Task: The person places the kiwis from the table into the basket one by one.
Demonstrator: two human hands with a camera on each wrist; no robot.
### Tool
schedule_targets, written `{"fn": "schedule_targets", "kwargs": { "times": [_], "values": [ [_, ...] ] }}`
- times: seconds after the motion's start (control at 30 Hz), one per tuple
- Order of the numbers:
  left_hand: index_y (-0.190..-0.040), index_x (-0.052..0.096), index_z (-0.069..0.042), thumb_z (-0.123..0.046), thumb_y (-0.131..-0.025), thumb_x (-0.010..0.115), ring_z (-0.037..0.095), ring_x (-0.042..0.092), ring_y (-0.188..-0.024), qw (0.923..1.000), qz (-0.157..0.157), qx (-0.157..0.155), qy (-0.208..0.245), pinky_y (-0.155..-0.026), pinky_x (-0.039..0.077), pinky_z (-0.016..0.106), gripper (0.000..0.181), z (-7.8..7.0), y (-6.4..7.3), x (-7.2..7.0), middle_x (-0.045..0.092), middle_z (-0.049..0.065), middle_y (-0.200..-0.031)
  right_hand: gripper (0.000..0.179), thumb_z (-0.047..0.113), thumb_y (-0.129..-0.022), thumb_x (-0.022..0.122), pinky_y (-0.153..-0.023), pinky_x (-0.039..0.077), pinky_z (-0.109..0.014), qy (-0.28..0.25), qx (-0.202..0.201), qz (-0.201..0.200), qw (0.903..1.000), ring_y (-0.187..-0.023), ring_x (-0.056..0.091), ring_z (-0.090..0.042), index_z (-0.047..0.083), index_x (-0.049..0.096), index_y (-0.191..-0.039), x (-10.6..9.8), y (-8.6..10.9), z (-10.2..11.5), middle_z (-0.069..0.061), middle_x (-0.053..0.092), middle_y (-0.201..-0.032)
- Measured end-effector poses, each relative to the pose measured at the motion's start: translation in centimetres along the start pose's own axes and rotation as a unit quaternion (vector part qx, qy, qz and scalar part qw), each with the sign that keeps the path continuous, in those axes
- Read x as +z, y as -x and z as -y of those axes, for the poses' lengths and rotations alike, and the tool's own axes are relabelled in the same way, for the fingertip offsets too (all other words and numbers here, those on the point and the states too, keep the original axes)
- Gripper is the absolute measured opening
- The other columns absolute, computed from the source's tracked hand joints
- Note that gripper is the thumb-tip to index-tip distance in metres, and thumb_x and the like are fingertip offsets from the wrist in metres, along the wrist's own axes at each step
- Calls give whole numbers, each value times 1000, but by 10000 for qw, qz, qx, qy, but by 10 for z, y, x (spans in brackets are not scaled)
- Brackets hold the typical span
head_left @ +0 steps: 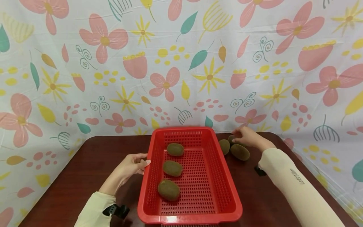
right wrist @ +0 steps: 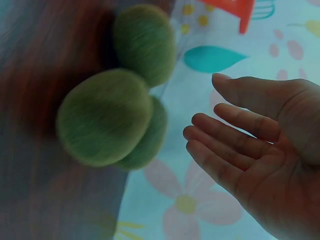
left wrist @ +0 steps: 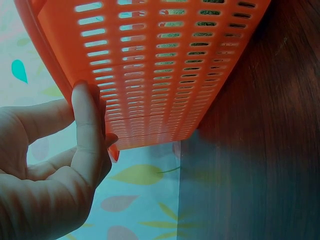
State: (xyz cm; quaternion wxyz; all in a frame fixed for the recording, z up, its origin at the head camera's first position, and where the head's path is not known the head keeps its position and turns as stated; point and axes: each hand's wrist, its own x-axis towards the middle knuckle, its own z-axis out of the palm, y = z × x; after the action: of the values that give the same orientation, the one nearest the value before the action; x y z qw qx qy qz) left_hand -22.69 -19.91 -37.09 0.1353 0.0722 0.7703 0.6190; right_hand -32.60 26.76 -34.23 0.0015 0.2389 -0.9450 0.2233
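A red plastic basket (head_left: 189,217) with slotted walls stands on the table, with three brown kiwifruits in a row along its left side, one of them nearest me (head_left: 169,190). My left hand (head_left: 131,167) pinches the basket's left rim between thumb and fingers; the left wrist view shows this hand (left wrist: 60,155) at the rim. Right of the basket, three more kiwifruits lie close together, the front one (head_left: 240,152) in plain sight. Over them is my right hand (head_left: 247,137). In the right wrist view this hand (right wrist: 265,135) has extended fingers, apart from the kiwifruits (right wrist: 105,117).
The dark brown wooden table (head_left: 85,170) reaches back to a white cloth (head_left: 181,63) with flowers and leaves printed on it. That cloth hangs right behind the table's far edge, near the right hand.
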Motion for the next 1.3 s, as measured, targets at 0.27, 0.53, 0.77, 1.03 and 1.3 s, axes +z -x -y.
{"fn": "schedule_targets", "kwargs": {
  "times": [0.27,0.53,0.77,1.03,1.3],
  "values": [
    [-137,42,14,-12,-96,59,20,66,-74,10000,11,15,18,-72,58,34,52,1,-1,0,64,15,-94,34,6,-85,70,-77,53,-48,-65,147,125,9998,-92,63,-40,-18,60,-108,10,12,-26,-28,66,-99],
    [-138,41,13,-14,-96,60,22,67,-76,9998,-77,-63,-145,-72,58,36,54,-1,-3,2,64,15,-95,38,14,-85,73,-73,53,-44,-139,670,396,9969,-89,63,-33,-14,62,-109,16,16,-36,-24,66,-100],
    [-138,42,11,-13,-96,60,23,67,-77,9996,-185,-136,-182,-72,57,37,51,-2,-2,3,62,15,-93,46,16,-81,77,-73,53,-44,-63,896,585,9942,-91,61,-36,-16,60,-109,19,14,-38,-26,64,-101],
    [-138,42,12,-13,-96,60,22,67,-77,9998,-124,-69,-149,-72,58,36,52,0,-2,1,63,15,-94,52,18,-81,77,-74,55,-43,-106,1093,855,9903,-91,63,-35,-18,58,-113,18,12,-34,-28,64,-103],
    [-138,41,12,-14,-96,60,22,67,-76,9998,-107,-70,-143,-71,58,35,53,1,-1,0,62,15,-95,56,24,-82,78,-78,54,-46,-132,1329,1106,9849,-94,63,-37,-18,58,-114,17,9,-34,-32,61,-109]
  ]
}}
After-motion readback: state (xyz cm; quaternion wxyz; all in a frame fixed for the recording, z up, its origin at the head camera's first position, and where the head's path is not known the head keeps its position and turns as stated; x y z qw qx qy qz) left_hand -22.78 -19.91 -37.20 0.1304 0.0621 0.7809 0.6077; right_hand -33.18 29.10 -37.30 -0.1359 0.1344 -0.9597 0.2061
